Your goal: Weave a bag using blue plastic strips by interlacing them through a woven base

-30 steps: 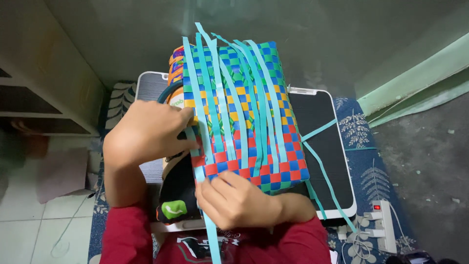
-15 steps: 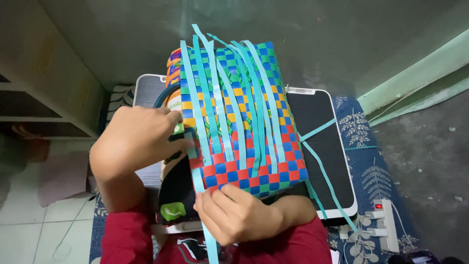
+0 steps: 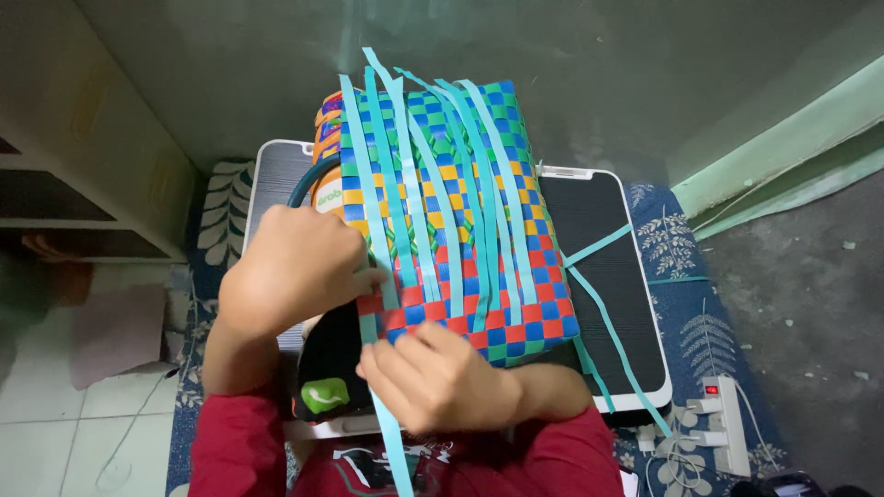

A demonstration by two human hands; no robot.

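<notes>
Left hand (image 3: 295, 276), right hand (image 3: 437, 377) pinching teal strip (image 3: 373, 304) on woven basket (image 3: 460, 230).

Green rounded label (image 3: 323, 396) on a black object at seven o'clock; orange-and-white printed package edge (image 3: 324, 138) at eleven o'clock, beside the woven block.

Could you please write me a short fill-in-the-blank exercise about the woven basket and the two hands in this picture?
1. The loose strips lying over the checkered basket are light ____ in colour.
2. The left hand rests at the basket's ____ edge as seen in the picture.
3. The right hand pinches a strip that runs down toward the ____ sleeves.
4. Both the basket and hands are above a flat ____ board.

Missing words: blue; left; red; black
</notes>
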